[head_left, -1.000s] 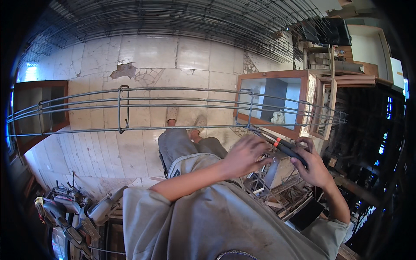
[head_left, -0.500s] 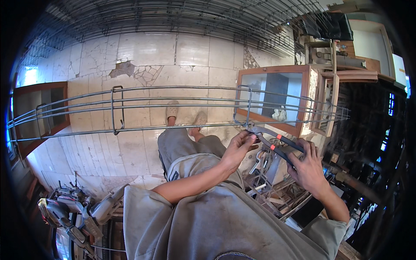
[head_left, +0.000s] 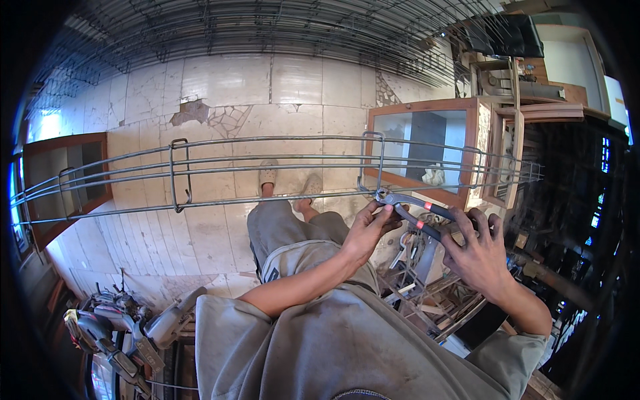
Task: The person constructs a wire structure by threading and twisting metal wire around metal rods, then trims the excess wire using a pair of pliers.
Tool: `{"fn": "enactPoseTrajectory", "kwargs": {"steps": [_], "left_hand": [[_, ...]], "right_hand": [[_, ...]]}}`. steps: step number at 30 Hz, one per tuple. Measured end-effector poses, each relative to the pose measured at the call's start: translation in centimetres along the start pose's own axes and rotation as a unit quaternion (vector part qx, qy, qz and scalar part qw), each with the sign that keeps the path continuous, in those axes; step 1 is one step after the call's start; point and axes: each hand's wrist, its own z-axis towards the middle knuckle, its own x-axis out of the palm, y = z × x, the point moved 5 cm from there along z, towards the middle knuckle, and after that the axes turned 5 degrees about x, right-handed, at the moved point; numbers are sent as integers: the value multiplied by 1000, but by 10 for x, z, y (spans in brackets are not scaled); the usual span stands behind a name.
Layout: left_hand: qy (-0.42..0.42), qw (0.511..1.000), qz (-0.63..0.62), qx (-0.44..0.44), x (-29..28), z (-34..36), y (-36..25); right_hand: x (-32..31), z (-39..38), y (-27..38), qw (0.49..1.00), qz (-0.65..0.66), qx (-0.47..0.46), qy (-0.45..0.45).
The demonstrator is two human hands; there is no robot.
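Note:
My right hand (head_left: 477, 253) grips the long-handled pliers (head_left: 429, 227), which have dark, red-banded handles spread apart. The pliers' head is against the lower bar of a long steel rod frame (head_left: 172, 173), at a rectangular tie right of centre. Beside that head, my left hand (head_left: 370, 230) has its thumb and fingers bent together; what they pinch is hidden. The frame runs horizontally across the view, with several rods joined by bent rectangular ties.
Wooden glass-fronted cabinets (head_left: 87, 140) (head_left: 473, 133) stand under either end of the frame. Stacked wire cages (head_left: 253, 27) lie beyond. A motorbike (head_left: 113, 333) is at lower left, scrap metal and wood (head_left: 427, 300) at right. My feet (head_left: 269, 173) rest on cracked floor tiles (head_left: 213, 87).
My left hand has moved up to the pliers' head and closed its fingers. The pliers have risen to the lower bar, their handles now wider apart, with my right fingers spread further along them.

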Motion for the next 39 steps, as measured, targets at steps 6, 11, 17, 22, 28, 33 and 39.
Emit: {"fn": "enactPoseTrajectory", "kwargs": {"steps": [6,11,17,22,28,33,39], "left_hand": [[69,986,-153,12,12,-1,-5],[47,984,-173,-10,14,-1,0],[57,981,-186,-13,14,3,5],[64,977,-204,-15,15,1,6],[58,981,-185,-12,16,-1,1],[44,985,-164,2,11,-4,-2],[25,989,-143,-2,7,-5,-3]], "right_hand": [[-19,12,-4,997,59,11,58],[-19,11,5,995,21,26,90],[-35,23,7,998,0,11,62],[-39,23,13,998,-30,0,51],[-40,26,14,996,33,42,68],[-33,22,17,999,-8,19,36],[-21,14,21,999,-14,-28,12]]}}
